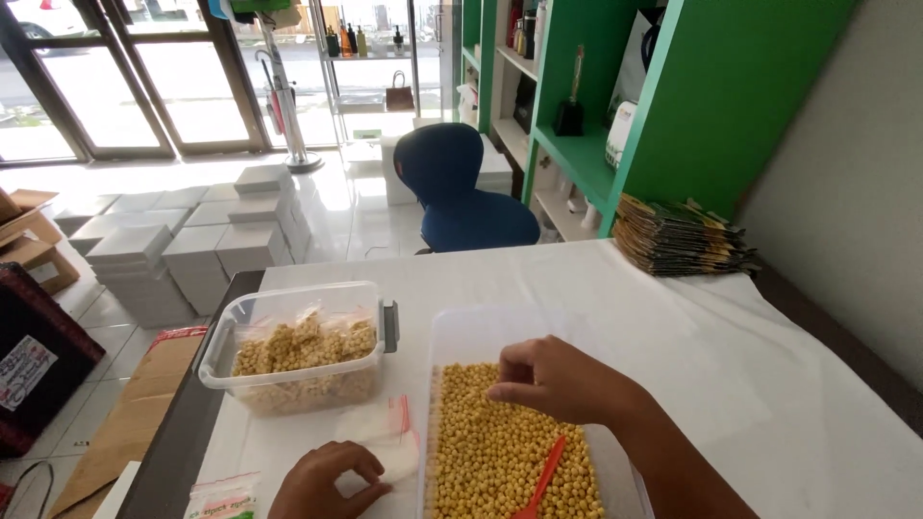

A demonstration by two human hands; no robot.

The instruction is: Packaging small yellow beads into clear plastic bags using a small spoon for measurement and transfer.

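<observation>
Chickpeas, small, round and yellow [500, 452], fill the shallow clear plastic tray [452, 332] right in front of me on the white-covered table [731, 365]. My right hand [553, 380] hovers over them with the fingers bent down and pinched together at the tips, touching the top of the pile; whether a pea sits between the tips I cannot tell. An orange plastic scoop [543, 476] lies slanted on the peas just below that hand. My left hand [322, 485] rests on the table at the near edge, fingers curled loosely around the corner of a small clear zip bag with a red seal strip [389, 432], which lies flat beside the tray. Left of the tray stands a clear rectangular plastic box with a grey clip [288, 308], holding several filled small bags of the same yellow peas. A stack of dark printed pouches [673, 235] sits at the far right of the table. Beyond the table stands a blue office chair [461, 192].
</observation>
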